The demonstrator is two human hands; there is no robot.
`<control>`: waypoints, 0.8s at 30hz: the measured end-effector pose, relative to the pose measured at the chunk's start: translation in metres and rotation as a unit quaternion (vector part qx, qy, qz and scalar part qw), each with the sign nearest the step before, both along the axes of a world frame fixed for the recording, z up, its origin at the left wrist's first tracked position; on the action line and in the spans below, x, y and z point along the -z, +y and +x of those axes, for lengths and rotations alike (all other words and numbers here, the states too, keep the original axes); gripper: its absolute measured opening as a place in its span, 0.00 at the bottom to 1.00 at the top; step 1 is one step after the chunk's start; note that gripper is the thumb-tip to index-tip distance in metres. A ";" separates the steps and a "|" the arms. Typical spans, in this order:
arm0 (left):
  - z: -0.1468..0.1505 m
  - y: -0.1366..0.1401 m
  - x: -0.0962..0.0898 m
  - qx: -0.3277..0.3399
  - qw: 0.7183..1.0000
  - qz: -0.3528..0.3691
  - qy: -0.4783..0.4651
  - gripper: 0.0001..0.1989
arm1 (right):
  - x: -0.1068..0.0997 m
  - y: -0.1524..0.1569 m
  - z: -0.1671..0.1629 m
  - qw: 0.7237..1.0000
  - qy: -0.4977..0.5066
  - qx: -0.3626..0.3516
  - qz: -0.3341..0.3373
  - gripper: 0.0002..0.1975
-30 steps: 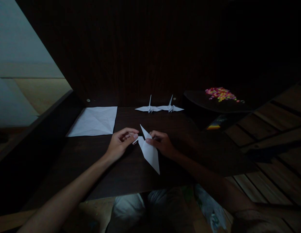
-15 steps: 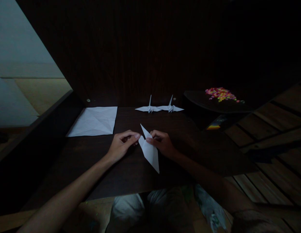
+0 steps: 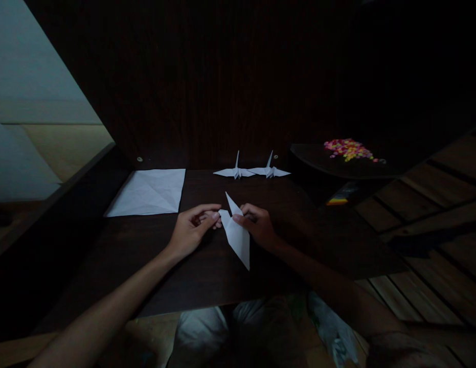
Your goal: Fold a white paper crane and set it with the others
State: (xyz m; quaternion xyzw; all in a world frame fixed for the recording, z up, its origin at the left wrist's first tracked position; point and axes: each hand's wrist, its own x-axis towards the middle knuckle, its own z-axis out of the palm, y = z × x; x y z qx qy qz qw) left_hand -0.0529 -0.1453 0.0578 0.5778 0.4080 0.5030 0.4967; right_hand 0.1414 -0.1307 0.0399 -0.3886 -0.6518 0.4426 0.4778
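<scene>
Between my hands, above the dark desk, is a white folded paper crane [image 3: 238,235] with pointed ends. My right hand [image 3: 257,224] grips its body from the right, thumb pressed on the near face. On the other side, my left hand [image 3: 194,227] pinches a narrow point of the paper between thumb and fingers; the very tip is hidden by them. Two finished paper cranes [image 3: 236,173] stand side by side at the back, wings spread and touching or overlapping. A creased white paper sheet [image 3: 149,191] lies flat at the back left.
A dark corner shelf [image 3: 310,153] at the right bears a heap of small colourful pieces [image 3: 350,149]. The dark desk [image 3: 176,286] has a raised side panel [image 3: 69,204] at left and a tall back panel [image 3: 222,76]. Wooden slats [image 3: 437,204] show at the right.
The held paper crane has turned slightly, its lower point shifting up and left and its upper point shifting right. Both hands keep their grip almost in place.
</scene>
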 end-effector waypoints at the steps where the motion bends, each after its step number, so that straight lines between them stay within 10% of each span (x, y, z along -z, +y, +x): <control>1: 0.000 0.000 0.000 0.004 1.000 -0.004 -0.002 0.19 | 0.000 0.000 0.000 1.000 0.002 0.003 -0.003 0.16; 14: -0.001 -0.002 -0.003 0.015 0.999 -0.012 0.035 0.14 | 0.000 0.000 0.000 1.000 -0.002 0.006 -0.002 0.17; 24: -0.001 -0.005 -0.006 -0.050 0.992 0.078 0.090 0.09 | 0.001 -0.006 -0.002 0.991 -0.051 0.017 0.121 0.09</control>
